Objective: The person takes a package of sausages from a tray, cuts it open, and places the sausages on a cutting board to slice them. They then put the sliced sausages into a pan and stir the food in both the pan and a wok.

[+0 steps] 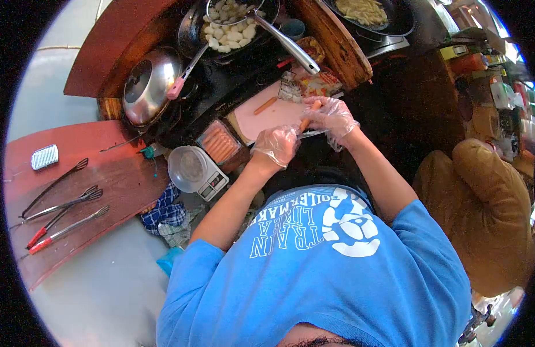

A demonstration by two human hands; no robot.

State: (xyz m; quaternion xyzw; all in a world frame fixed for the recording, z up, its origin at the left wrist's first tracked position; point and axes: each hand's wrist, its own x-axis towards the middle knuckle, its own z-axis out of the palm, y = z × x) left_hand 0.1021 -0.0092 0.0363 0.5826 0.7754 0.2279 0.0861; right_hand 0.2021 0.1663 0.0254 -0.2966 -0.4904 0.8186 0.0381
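In clear plastic gloves, my left hand [277, 144] and my right hand [331, 118] meet at the near edge of a pink cutting board [273, 120]. A sausage [305, 123] runs between them; the fingers of my right hand are closed round its upper part, and those of my left hand are closed at its lower end. Another sausage [265, 106] lies on the board. Left of the board is a pack of sausages [219, 143]. Behind my right hand lies an opened, printed plastic packet [320, 85].
A digital scale [214, 184] carries a clear bowl [187, 169]. Tongs [71, 228] lie on the red table [114, 191]. Ahead are a wok of white pieces [230, 36], a strainer handle [290, 47], a metal lid [147, 87] and another pan [397, 23]. A person's brown-trousered legs [481, 202] are at right.
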